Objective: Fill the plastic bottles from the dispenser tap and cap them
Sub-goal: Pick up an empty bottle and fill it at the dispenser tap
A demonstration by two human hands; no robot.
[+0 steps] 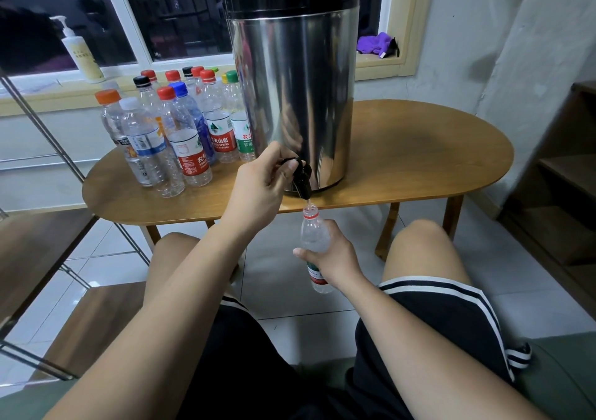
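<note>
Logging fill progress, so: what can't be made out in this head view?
Head view:
Water level in the clear plastic bottle: right hand covers its middle.
Part of the black tap lever: left hand hides it.
Contents of the stainless steel dispenser: opaque wall.
Labels of the rear capped bottles: front bottles block them.

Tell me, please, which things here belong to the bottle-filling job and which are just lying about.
Part of the job: steel dispenser; its tap, gripped by the left hand; uncapped bottle held under the tap by the right hand; capped bottles grouped on the table.
Just lying about: pump bottle and purple cloth on the windowsill.
</note>
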